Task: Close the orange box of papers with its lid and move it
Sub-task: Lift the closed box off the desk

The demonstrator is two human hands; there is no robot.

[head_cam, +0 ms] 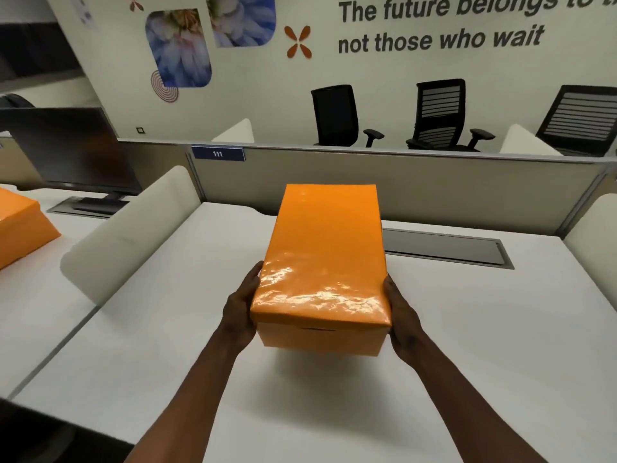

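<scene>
The orange box [320, 337] is shut under its glossy orange lid [325, 252]; no papers show. It hangs tilted a little above the white desk [484, 329], with a faint shadow beneath its near end. My left hand [240, 309] presses against the box's left side near the front corner. On the opposite side my right hand [402, 319] grips the right wall. Fingers of both hands are mostly hidden behind or under the box.
A grey cable tray [447, 248] is set into the desk behind the box. Another orange box [20, 225] lies on the neighbouring desk at far left, near a monitor [73, 148]. Cream dividers [133, 228] flank the desk; a partition [400, 182] closes the back.
</scene>
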